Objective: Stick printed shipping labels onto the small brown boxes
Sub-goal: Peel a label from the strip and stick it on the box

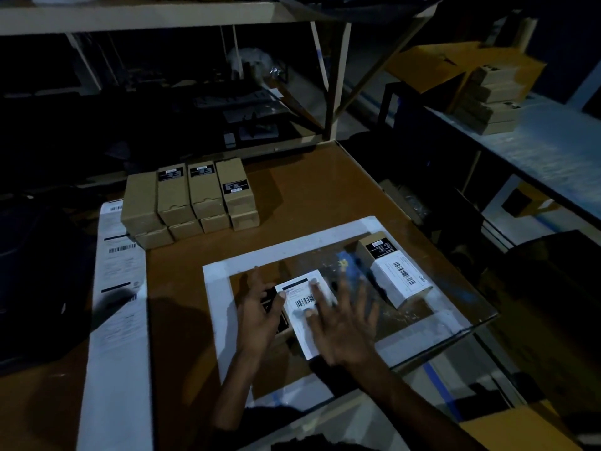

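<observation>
Brown cardboard shows only at the edges of the box (pixel 283 333) in hand; a white shipping label (pixel 300 307) covers most of its top. It sits inside the white frame (pixel 221 307) marked on the tabletop, toward the near right corner.

The main risk, as I judge it, is a crooked or creased label: the right hand (pixel 341 323) is smeared with motion blur, and a fast sweep over paper not fully down could trap a wrinkle or drag the sheet askew. The label also seems to hang past the box's near edge, so that overhang may fold badly or stick to the table. If the left hand (pixel 260 310) lets the box slide, the sweep would push it.

The right hand lies flat and spread, fingers splayed, on the label's right half, gripping nothing. The left hand curls loosely against the box's left side, thumb near the label's edge, steadying rather than clamping.

A finished box (pixel 395 271) lies just beyond the right hand. A stack of boxes (pixel 188 200) waits near the far left edge, beside a strip of labels (pixel 118 288) along the left edge.
</observation>
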{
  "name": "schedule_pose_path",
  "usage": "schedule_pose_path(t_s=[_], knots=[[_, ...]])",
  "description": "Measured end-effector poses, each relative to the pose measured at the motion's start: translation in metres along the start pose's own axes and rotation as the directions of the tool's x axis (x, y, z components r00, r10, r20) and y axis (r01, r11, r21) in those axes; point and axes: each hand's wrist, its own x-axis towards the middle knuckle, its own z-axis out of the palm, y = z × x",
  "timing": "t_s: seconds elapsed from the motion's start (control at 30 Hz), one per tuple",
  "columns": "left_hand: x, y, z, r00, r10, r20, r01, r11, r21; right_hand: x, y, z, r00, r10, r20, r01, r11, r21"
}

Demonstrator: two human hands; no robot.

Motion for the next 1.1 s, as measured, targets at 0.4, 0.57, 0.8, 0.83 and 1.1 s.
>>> schedule_pose_path(t_s=[0.4,0.57,0.8,0.83,1.1], knots=[[0.002,-0.009,0.003,0.999,0.047,-0.02,-0.045,0.996,0.084,0.012,0.007,-0.01,1.0,0.001,0.012,-0.001,0.999,-0.033],[0.001,-0.01,0.001,0.996,0.084,-0.01,-0.083,0.993,0.088,-0.013,-0.03,0.014,0.98,-0.2,-0.004,0.2,0.979,-0.035],[0.004,-0.014,0.004,0.996,0.084,-0.042,-0.08,0.993,0.088,0.014,0.019,-0.012,0.998,-0.055,-0.021,0.054,0.997,-0.057],[0.004,-0.014,0.005,0.995,0.085,-0.048,-0.08,0.993,0.091,0.015,0.014,-0.012,0.999,-0.038,-0.037,0.037,0.999,-0.027],[0.0,-0.009,0.003,0.996,0.082,-0.043,-0.08,0.995,0.053,-0.001,-0.015,0.005,0.982,-0.173,-0.075,0.167,0.983,-0.08]])
